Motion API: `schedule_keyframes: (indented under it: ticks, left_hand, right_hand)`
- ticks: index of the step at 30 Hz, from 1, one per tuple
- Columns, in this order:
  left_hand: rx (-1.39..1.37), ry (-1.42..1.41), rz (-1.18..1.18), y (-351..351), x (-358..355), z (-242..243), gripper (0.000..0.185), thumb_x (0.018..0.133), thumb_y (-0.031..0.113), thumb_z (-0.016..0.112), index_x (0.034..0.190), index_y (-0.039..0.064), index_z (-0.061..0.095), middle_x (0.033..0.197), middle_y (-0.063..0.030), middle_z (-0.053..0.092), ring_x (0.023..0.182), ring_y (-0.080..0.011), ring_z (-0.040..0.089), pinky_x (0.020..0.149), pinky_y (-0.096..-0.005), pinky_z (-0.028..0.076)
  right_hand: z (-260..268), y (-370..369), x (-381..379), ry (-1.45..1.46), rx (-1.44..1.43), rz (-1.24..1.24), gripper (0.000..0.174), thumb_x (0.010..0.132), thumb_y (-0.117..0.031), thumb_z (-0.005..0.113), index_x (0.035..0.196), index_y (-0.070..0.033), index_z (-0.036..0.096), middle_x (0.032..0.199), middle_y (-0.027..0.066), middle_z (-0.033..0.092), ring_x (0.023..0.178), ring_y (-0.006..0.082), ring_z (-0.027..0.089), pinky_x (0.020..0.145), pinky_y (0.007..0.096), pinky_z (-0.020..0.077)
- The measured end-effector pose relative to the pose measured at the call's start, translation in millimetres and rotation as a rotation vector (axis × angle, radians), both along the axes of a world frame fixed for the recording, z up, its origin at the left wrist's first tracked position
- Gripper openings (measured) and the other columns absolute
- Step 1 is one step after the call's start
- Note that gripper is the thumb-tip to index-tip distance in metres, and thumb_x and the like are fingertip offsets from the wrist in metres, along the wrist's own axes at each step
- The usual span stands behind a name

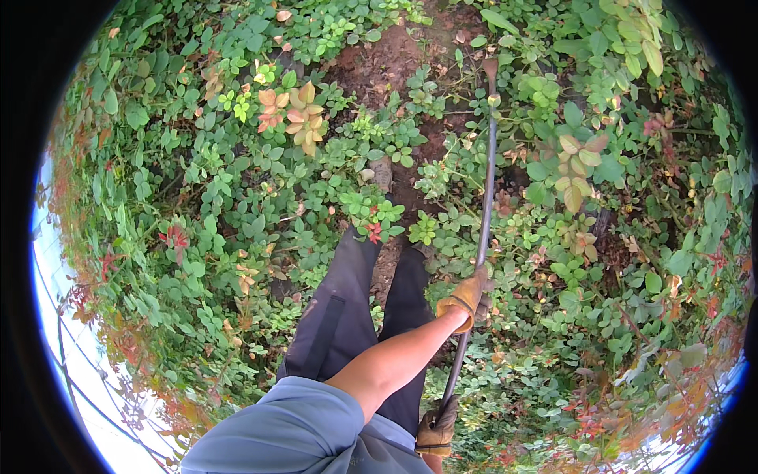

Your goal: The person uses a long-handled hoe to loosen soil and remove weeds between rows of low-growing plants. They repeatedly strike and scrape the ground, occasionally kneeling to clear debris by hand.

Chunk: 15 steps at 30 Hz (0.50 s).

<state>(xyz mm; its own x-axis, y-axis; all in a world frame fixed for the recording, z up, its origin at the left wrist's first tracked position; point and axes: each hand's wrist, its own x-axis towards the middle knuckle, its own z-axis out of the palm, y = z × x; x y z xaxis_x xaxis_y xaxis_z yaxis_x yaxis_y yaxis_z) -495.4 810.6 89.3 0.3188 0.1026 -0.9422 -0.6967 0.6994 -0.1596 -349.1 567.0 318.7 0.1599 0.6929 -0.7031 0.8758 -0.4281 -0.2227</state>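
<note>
A long dark-handled garden tool (488, 183) reaches from beside my body up to the soil path. Its narrow rusty metal head (490, 68) rests among leaves at the path's right side; whether it touches soil, I cannot tell. My left hand (469, 296), in a tan leather work glove, crosses in front of me and grips the handle's lower middle. Lower down, near my waist, my right hand (438, 423) is closed around the handle's rear part in a brown-and-tan glove. Leaves lie close on both sides of the shaft.
Dense rose-like bushes (195, 172) crowd both sides. A strip of reddish-brown bare soil (385, 65) runs ahead between them. My dark trouser legs (331, 314) stand among low shoots, feet mostly hidden. Reddish young leaves (305, 118) rise at the left of the path.
</note>
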Motion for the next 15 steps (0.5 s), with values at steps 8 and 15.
schedule_keyframes:
  ticks: [8,15]
  left_hand:
    - [0.039,0.066,-0.007,39.7,-26.9,-16.9,0.071,0.101,0.069,0.046,0.113,0.003,0.067,0.072,-0.0060,0.057,0.053,-0.0182,0.055,0.051,-0.0361,0.049]
    - [0.058,0.041,0.024,54.7,-19.5,-32.0,0.076,0.101,0.071,0.046,0.117,0.000,0.067,0.069,-0.0074,0.057,0.050,-0.0188,0.054,0.049,-0.0355,0.048]
  right_hand:
    - [-27.8,38.2,-28.5,-0.048,0.055,0.101,0.080,0.088,0.002,0.056,0.164,-0.007,0.033,0.117,0.0249,0.068,0.091,0.0394,0.069,0.078,0.0463,0.0563]
    - [-46.5,60.0,-30.3,-0.063,0.108,0.117,0.081,0.087,0.001,0.057,0.164,-0.004,0.033,0.119,0.0277,0.067,0.094,0.0430,0.069,0.080,0.0490,0.0564]
